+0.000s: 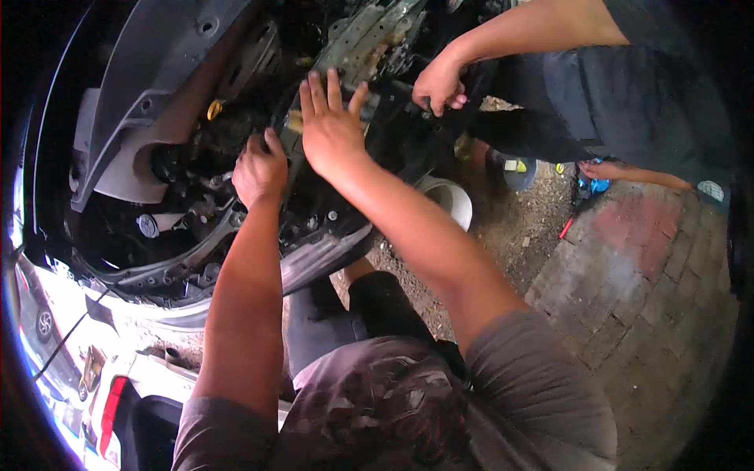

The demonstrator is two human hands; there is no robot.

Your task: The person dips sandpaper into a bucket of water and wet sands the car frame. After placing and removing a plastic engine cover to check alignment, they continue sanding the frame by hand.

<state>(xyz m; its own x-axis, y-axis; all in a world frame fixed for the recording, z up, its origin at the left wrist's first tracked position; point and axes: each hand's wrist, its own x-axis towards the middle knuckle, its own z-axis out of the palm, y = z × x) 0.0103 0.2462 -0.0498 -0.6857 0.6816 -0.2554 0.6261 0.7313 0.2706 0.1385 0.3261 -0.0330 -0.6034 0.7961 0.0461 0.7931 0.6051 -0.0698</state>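
My left hand (261, 171) is down in the engine bay (208, 228), its fingers curled and partly hidden. What they hold, if anything, I cannot make out. Beside it, my right hand (334, 132) has its fingers spread and pointing away from me, over a dark part at the front of the bay. A yellowish piece (295, 121) shows at that hand's edge. Beyond my hands lies a dirty metal panel (369, 39). A yellow ring handle (214, 110) and a white-capped reservoir neck (149, 225) sit to the left of my left hand.
Another person's hand (440, 85) reaches in from the right, fingers curled, close to my right hand. A white bucket (449, 200) stands on the ground below the car. A red stick-like object (565, 228) lies on the paving (620, 306). A white vehicle (145, 377) is at lower left.
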